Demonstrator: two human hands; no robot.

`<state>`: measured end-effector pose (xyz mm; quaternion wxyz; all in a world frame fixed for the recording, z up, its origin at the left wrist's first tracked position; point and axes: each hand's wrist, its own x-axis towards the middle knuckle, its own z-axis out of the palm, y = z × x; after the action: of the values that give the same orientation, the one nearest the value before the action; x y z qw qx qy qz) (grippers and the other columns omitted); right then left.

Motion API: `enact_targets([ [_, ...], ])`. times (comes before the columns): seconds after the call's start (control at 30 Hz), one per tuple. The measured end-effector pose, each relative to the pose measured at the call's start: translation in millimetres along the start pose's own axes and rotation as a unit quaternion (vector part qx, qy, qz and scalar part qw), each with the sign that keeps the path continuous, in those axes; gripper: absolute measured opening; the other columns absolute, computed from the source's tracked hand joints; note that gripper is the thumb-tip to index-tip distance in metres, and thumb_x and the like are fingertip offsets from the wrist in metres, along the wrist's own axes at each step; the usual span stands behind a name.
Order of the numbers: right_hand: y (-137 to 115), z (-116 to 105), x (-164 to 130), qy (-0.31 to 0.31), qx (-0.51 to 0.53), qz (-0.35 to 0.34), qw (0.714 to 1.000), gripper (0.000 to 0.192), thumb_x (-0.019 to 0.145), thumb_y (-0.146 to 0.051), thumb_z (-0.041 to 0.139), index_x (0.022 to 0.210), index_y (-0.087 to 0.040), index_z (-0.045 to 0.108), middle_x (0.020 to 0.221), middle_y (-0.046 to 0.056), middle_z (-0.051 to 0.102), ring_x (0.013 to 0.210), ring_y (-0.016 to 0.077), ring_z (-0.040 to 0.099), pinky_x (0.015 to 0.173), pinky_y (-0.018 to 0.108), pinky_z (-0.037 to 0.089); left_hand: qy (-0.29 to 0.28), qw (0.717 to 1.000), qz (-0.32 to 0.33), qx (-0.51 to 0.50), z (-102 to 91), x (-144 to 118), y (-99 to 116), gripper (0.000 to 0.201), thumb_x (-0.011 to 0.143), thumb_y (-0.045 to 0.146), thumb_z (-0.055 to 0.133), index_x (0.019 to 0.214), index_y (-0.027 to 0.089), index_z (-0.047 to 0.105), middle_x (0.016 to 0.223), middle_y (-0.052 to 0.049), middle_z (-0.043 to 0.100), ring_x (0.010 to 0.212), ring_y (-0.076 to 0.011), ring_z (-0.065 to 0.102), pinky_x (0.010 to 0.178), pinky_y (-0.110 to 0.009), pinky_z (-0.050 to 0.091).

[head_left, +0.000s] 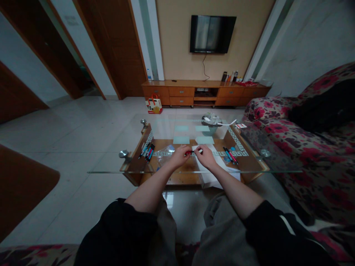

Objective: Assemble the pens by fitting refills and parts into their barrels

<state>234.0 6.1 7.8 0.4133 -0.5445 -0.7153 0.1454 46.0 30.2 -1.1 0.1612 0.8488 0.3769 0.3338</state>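
Both hands meet above the glass coffee table (105, 172), fingers pinched around a small red and black pen (188, 152). My left hand (181, 156) is closed on its red part, and my right hand (205, 156) grips the dark end; whether the pen is in one piece or two I cannot tell. To the left of the hands lies a group of blue, black and red pens (150, 152). Another few pens (230, 155), blue, black and pink-red, lie on the right with small blue round pieces (226, 159) beside them. Clear plastic wrapping (165, 156) is near my left hand.
A white box (209, 180) shows under my right forearm. Beyond the table stand a waste basket (211, 129) with a filled bag and a paper shopping bag (154, 105). A floral sofa (313, 155) runs along the right. A long wooden TV cabinet (181, 92) lines the far wall.
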Motion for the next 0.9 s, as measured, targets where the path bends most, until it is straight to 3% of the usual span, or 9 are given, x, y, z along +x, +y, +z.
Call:
enact_targets([
  [0.17,0.1,0.2,-0.2,-0.007,-0.013,-0.012,1.000,0.035,0.097,-0.039,0.049,0.070,-0.020,0.060,0.079,0.005,0.061,0.084,0.0200,0.057,0.079,0.030,0.043,-0.002,1.000,0.000,-0.001,0.0,0.0,0.2,0.014,0.087,0.015,0.056,0.094,0.018,0.068,0.089,-0.004,0.062,0.085,-0.0164,0.057,0.077,-0.026,0.045],
  [0.33,0.7,0.7,-0.6,-0.003,0.002,-0.011,1.000,0.019,0.092,-0.034,0.057,0.082,-0.020,0.063,0.087,0.004,0.063,0.085,0.0191,0.058,0.079,0.029,0.044,0.000,1.000,-0.005,0.005,0.3,0.2,-1.4,0.011,0.086,0.016,0.058,0.091,0.018,0.068,0.088,-0.004,0.062,0.083,-0.0161,0.057,0.075,-0.026,0.045],
  [0.5,2.7,0.9,-0.6,-0.003,-0.011,-0.020,1.000,0.029,0.096,-0.036,0.053,0.074,-0.020,0.062,0.081,0.004,0.061,0.084,0.0196,0.058,0.080,0.030,0.043,-0.004,1.000,-0.006,0.004,-0.2,0.4,-0.9,0.013,0.087,0.017,0.057,0.093,0.018,0.069,0.088,-0.004,0.062,0.083,-0.0161,0.057,0.076,-0.026,0.046],
  [0.67,3.3,1.8,-0.1,-0.007,-0.005,-0.023,1.000,0.017,0.092,-0.032,0.057,0.082,-0.020,0.062,0.087,0.004,0.063,0.085,0.0189,0.058,0.079,0.029,0.044,-0.003,1.000,-0.007,0.012,-0.2,0.0,-1.3,0.011,0.087,0.017,0.058,0.090,0.018,0.068,0.087,-0.004,0.062,0.083,-0.0159,0.057,0.075,-0.026,0.045],
  [0.9,4.8,2.5,0.9,0.003,-0.031,-0.029,0.999,0.031,0.097,-0.036,0.051,0.073,-0.020,0.061,0.080,0.005,0.061,0.084,0.0207,0.057,0.079,0.031,0.043,-0.007,1.000,-0.005,0.023,1.2,1.4,-1.9,0.012,0.089,0.020,0.058,0.091,0.019,0.069,0.087,-0.004,0.064,0.082,-0.0159,0.058,0.075,-0.026,0.045],
])
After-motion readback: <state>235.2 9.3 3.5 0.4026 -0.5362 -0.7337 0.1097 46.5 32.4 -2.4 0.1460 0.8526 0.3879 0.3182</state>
